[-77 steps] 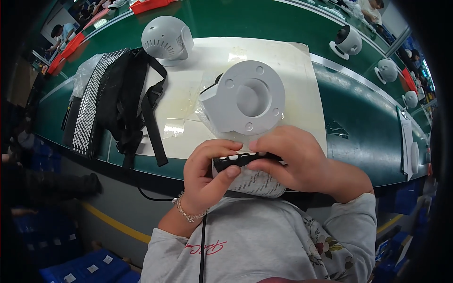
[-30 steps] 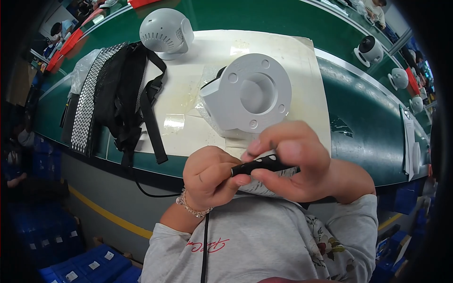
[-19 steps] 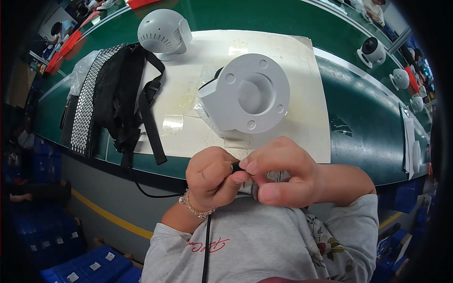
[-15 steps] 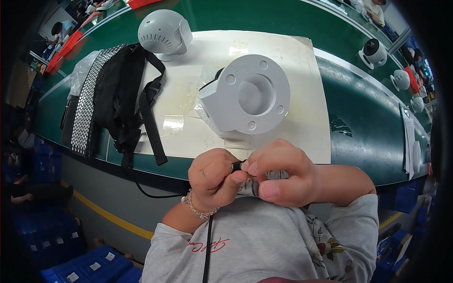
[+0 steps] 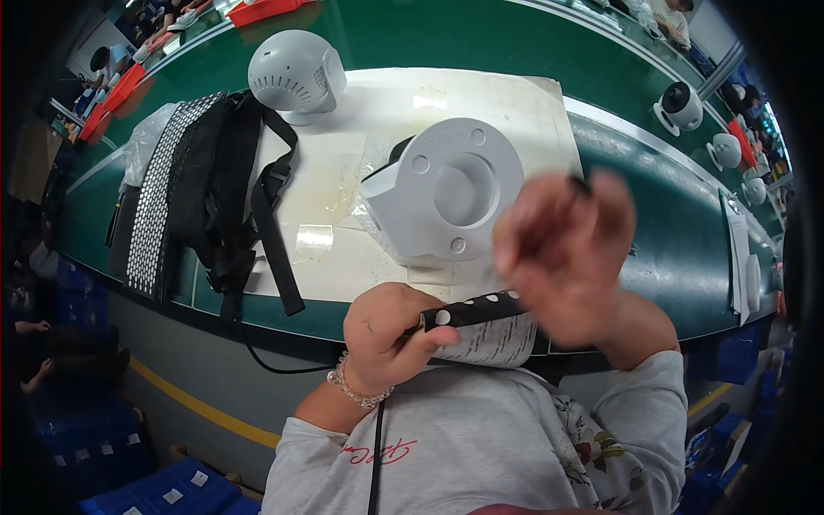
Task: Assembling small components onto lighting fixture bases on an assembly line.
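My left hand (image 5: 390,330) is closed round the end of a black strip with white round spots (image 5: 476,310), on a pale printed backing sheet (image 5: 493,342) that curls below it. Raised and blurred by motion, my right hand (image 5: 571,257) has a small black piece (image 5: 581,185) at its fingertips. Just left of that hand lies a white camera-like device (image 5: 446,193). Its round base faces up, with a deep round recess and several small round dimples in the ring. Bubble wrap (image 5: 378,225) shows under it.
A cream board (image 5: 330,193) covers part of the green table (image 5: 661,257). Another white device (image 5: 296,75) stands at the back left, beside a black strap bundle (image 5: 215,189). More white devices (image 5: 681,109) stand at far right, near a clipboard (image 5: 740,257). A black cable (image 5: 287,370) hangs at the front.
My right hand has left my left hand and moved up and right, carrying the small black piece. The spotted strip is now exposed. My left hand keeps its grip; the view has shifted slightly.
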Action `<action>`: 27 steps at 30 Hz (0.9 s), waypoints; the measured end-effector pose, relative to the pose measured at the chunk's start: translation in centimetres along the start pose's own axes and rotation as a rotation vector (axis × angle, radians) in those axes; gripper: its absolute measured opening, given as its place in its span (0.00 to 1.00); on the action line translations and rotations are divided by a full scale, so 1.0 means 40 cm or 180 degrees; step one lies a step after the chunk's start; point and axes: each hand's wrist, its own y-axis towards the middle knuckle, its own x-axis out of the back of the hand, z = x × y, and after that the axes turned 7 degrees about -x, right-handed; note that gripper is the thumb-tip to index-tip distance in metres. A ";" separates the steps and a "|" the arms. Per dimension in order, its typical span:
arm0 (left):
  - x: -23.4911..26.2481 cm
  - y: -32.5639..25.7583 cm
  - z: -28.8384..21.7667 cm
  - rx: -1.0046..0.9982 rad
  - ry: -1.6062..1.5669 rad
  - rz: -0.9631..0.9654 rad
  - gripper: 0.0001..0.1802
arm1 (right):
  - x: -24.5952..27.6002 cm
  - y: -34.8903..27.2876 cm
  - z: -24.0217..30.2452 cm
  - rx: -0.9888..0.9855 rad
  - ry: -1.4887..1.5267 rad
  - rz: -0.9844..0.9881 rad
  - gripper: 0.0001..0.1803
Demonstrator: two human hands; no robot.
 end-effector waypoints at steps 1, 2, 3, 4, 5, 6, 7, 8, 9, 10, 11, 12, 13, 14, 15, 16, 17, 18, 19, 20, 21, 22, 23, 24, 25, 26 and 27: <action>-0.006 0.005 0.002 -0.0198 0.0194 -0.0143 0.12 | 0.014 0.021 -0.002 -0.0075 -0.0178 -0.0377 0.41; -0.009 0.008 0.004 -0.0391 0.0385 -0.0286 0.11 | 0.027 0.041 -0.005 -0.0153 -0.0354 -0.0757 0.40; -0.009 0.009 0.004 -0.0402 0.0381 -0.0299 0.11 | 0.039 0.059 -0.014 -0.0147 -0.0366 -0.0746 0.40; -0.008 0.008 0.004 -0.0488 0.0502 -0.0366 0.11 | 0.049 0.077 -0.023 -0.0229 -0.0418 -0.0805 0.39; -0.008 0.010 0.005 -0.0584 0.0603 -0.0421 0.11 | 0.054 0.088 -0.026 -0.0311 -0.0488 -0.0882 0.38; -0.010 0.010 0.011 -0.0598 0.0585 -0.0425 0.11 | 0.055 0.096 -0.025 -0.0308 -0.0511 -0.0885 0.38; -0.013 0.007 0.020 -0.0558 0.0482 -0.0475 0.11 | 0.056 0.104 -0.022 -0.0505 -0.0660 -0.0834 0.37; -0.016 0.007 0.024 -0.0517 0.0381 -0.0520 0.10 | 0.057 0.109 -0.019 -0.0702 -0.0804 -0.0787 0.37; -0.015 0.012 0.025 -0.0526 0.0368 -0.0519 0.10 | 0.057 0.109 -0.018 -0.0760 -0.0789 -0.0795 0.36; -0.013 0.018 0.024 -0.0551 0.0408 -0.0442 0.10 | 0.059 0.110 -0.013 -0.0760 -0.0805 -0.0802 0.36; -0.011 0.020 0.025 -0.0561 0.0468 -0.0377 0.10 | 0.061 0.113 -0.009 -0.0855 -0.0852 -0.0767 0.35; -0.008 0.019 0.027 -0.0557 0.0469 -0.0387 0.10 | 0.062 0.115 -0.005 -0.0950 -0.0901 -0.0734 0.35; -0.005 0.018 0.028 -0.0513 0.0493 -0.0283 0.10 | 0.064 0.117 -0.005 -0.0953 -0.0901 -0.0726 0.35; -0.004 0.016 0.030 -0.0469 0.0515 -0.0177 0.10 | 0.064 0.120 -0.004 -0.0983 -0.0964 -0.0717 0.35; -0.004 0.015 0.032 -0.0465 0.0512 -0.0182 0.10 | 0.065 0.122 -0.003 -0.1012 -0.1027 -0.0709 0.35; -0.005 0.013 0.036 -0.0477 0.0500 -0.0223 0.10 | 0.064 0.124 0.000 -0.1016 -0.1029 -0.0706 0.35; -0.007 0.012 0.038 -0.0490 0.0483 -0.0260 0.10 | 0.062 0.125 0.007 -0.1039 -0.1147 -0.0709 0.34; -0.008 0.012 0.040 -0.0489 0.0474 -0.0260 0.10 | 0.061 0.125 0.011 -0.1061 -0.1265 -0.0711 0.34; -0.009 0.012 0.041 -0.0521 0.0482 -0.0277 0.10 | 0.062 0.123 0.009 -0.1066 -0.1271 -0.0713 0.34; -0.010 0.013 0.043 -0.0555 0.0493 -0.0293 0.09 | 0.064 0.120 0.006 -0.0827 -0.1598 -0.0625 0.34; -0.011 0.013 0.042 -0.0558 0.0486 -0.0293 0.09 | 0.067 0.117 0.005 -0.0585 -0.1922 -0.0534 0.33; -0.011 0.013 0.039 -0.0507 0.0473 -0.0287 0.09 | 0.069 0.114 0.009 -0.0585 -0.1929 -0.0536 0.33; -0.012 0.012 0.036 -0.0450 0.0469 -0.0285 0.09 | 0.069 0.112 0.016 -0.0420 -0.2261 -0.0409 0.33; -0.012 0.011 0.035 -0.0448 0.0473 -0.0292 0.09 | 0.067 0.111 0.022 -0.0251 -0.2589 -0.0280 0.33; -0.012 0.011 0.035 -0.0382 0.0463 -0.0290 0.08 | 0.060 0.108 0.029 -0.0247 -0.2585 -0.0271 0.33; -0.012 0.011 0.035 -0.0322 0.0448 -0.0286 0.08 | 0.053 0.102 0.037 -0.0222 -0.2689 -0.0218 0.32; -0.012 0.009 0.035 -0.0325 0.0453 -0.0292 0.08 | 0.048 0.100 0.040 -0.0195 -0.2791 -0.0162 0.31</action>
